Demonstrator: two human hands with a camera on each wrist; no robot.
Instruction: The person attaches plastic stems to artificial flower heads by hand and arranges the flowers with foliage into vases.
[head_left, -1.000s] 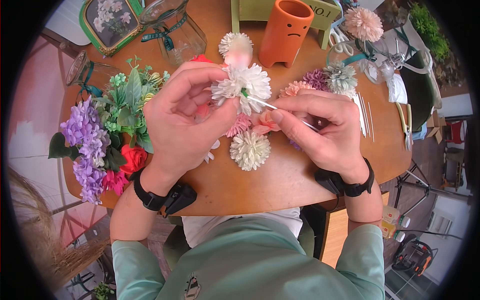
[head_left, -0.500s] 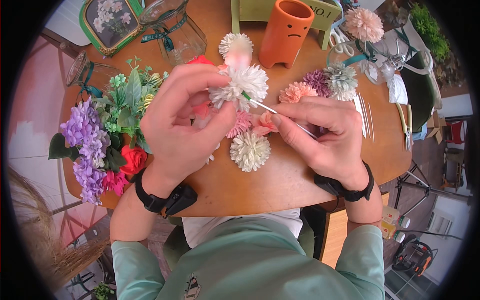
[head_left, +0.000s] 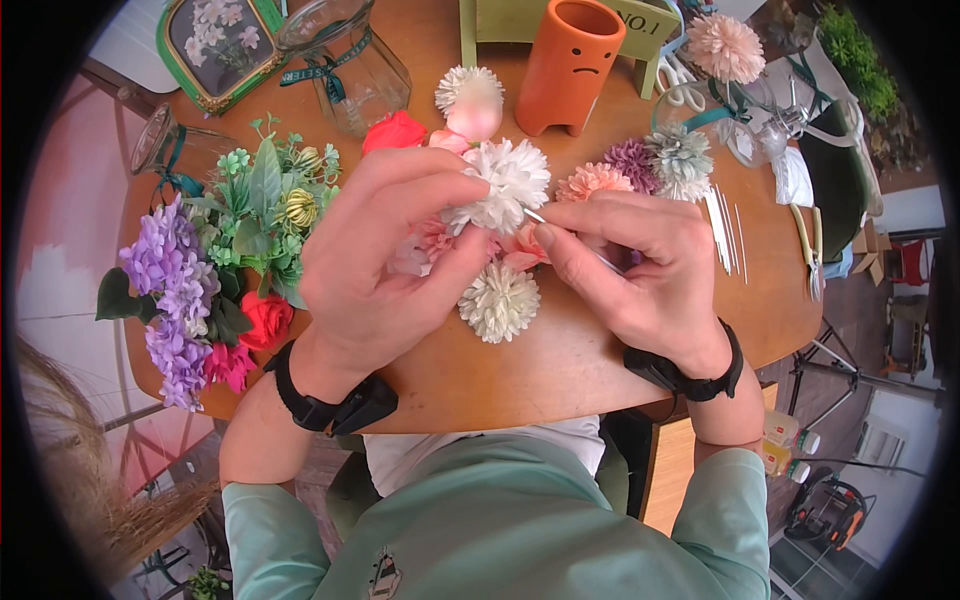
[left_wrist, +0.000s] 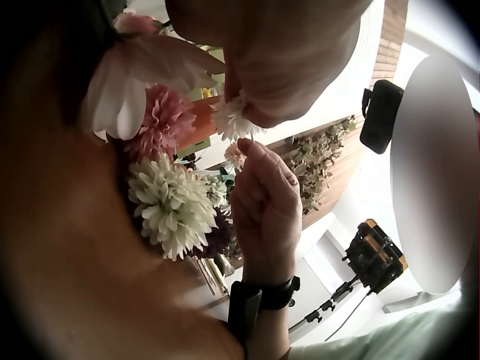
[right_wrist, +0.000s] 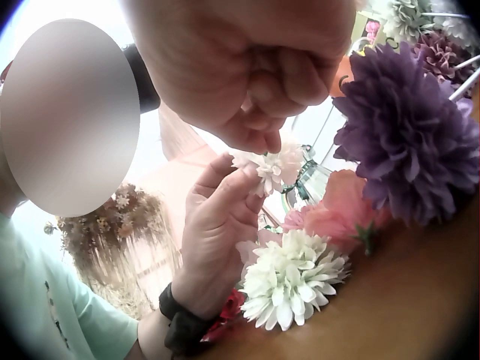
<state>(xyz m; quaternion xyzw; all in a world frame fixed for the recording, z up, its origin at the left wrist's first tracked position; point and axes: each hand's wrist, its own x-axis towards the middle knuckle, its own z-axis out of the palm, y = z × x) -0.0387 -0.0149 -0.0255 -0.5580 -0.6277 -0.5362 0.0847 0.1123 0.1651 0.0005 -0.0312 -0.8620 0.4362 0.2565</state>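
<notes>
My left hand point(head_left: 385, 250) pinches a white artificial flower head point(head_left: 510, 178) between thumb and fingers, above the table. A thin white stick point(head_left: 536, 215) lies between the thumb and forefinger of my right hand point(head_left: 640, 268), its tip right at the underside of the bloom. Only a short piece of the stick shows between my fingertips and the petals; the flower's green base is hidden in the head view. Beneath the hands lie a cream flower head point(head_left: 500, 302) and pink blooms point(head_left: 523, 246). In the right wrist view a purple flower head point(right_wrist: 416, 131) is close by.
A leafy bunch with purple flowers point(head_left: 178, 290) lies at left. Behind are a glass vase point(head_left: 362, 85) and an orange frowning vase point(head_left: 568, 75). To the right are more white sticks point(head_left: 722, 230) and pliers point(head_left: 810, 250).
The white flower head has shifted slightly right and turned, so its green base no longer shows. Less of the stick shows between my right fingertips and the petals.
</notes>
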